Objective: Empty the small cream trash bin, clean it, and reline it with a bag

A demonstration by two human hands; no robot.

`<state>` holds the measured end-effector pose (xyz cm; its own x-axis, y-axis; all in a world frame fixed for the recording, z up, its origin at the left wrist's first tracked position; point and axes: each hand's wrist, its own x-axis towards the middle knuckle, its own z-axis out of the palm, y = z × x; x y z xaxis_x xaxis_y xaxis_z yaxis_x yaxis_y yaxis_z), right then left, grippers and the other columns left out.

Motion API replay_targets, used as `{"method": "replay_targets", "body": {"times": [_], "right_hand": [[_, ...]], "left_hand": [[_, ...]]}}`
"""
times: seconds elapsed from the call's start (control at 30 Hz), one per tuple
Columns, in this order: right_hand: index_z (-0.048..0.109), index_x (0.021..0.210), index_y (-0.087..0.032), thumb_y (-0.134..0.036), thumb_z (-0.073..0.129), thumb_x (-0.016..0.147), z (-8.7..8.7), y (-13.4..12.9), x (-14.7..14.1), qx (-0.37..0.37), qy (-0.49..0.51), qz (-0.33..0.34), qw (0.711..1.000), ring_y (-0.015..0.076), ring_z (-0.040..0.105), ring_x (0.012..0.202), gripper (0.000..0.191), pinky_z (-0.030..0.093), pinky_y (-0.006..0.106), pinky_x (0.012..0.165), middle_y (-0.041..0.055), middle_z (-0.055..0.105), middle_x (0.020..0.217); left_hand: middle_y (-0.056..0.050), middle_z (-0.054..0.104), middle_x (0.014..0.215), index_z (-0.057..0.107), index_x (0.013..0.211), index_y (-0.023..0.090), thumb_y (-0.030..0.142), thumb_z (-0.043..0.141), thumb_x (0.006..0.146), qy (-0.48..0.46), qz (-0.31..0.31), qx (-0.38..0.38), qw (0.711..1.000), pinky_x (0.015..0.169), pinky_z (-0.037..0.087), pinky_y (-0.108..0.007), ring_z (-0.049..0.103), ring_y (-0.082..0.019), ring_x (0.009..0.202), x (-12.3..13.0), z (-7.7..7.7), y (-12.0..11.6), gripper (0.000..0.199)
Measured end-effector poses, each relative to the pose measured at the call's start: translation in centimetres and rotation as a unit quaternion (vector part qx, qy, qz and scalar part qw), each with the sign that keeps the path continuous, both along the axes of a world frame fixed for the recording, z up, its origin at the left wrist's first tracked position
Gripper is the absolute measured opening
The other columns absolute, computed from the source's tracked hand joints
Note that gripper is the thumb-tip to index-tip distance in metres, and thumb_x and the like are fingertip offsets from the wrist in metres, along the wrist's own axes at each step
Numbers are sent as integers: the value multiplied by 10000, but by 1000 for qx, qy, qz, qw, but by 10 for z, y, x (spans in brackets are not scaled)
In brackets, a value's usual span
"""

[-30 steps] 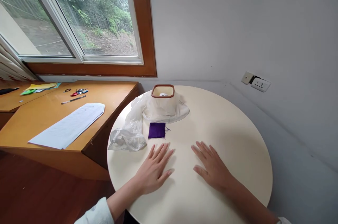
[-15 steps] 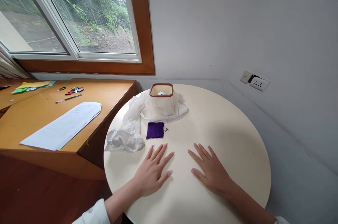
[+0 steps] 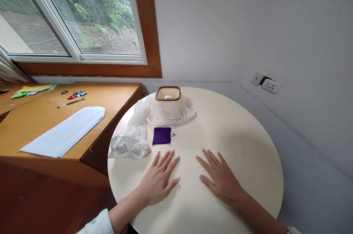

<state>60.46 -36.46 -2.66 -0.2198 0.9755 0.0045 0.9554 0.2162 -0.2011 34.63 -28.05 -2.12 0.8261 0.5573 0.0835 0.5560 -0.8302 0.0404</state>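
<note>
My left hand (image 3: 157,180) lies flat on the round cream table (image 3: 234,116), fingers spread and holding nothing. Just beyond its fingertips is a purple cloth square (image 3: 161,136) with frayed threads on its right edge. My right hand (image 3: 219,179) also rests flat on the tabletop, fingers apart, with nothing in it. Near the table's back edge stands a small bin with a brown rim (image 3: 168,87), something white inside it. A translucent plastic bag (image 3: 134,135) spreads around the bin and trails down to the left of the cloth.
To the left a wooden desk (image 3: 121,96) holds papers (image 3: 66,131), a pen (image 3: 71,103), a cluster of small items with red and blue parts (image 3: 77,94) and colored sheets (image 3: 34,89). A wall with sockets (image 3: 271,85) rises behind and to the right.
</note>
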Motion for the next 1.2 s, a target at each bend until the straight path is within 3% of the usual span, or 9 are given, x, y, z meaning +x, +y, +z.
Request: {"method": "replay_targets", "body": {"times": [1.2], "right_hand": [[178,1398,-329,-464,273,904,3,-1,-8,16,-2,-28,999,249,152,1346,521,121,508,1071,20,177,1474]], "left_hand": [[-61,130,1482,67,1416,253,492,313,887,-7,-38,-21,999,1082,172,-471,175,-266,1346,-7,5,10,630]]}}
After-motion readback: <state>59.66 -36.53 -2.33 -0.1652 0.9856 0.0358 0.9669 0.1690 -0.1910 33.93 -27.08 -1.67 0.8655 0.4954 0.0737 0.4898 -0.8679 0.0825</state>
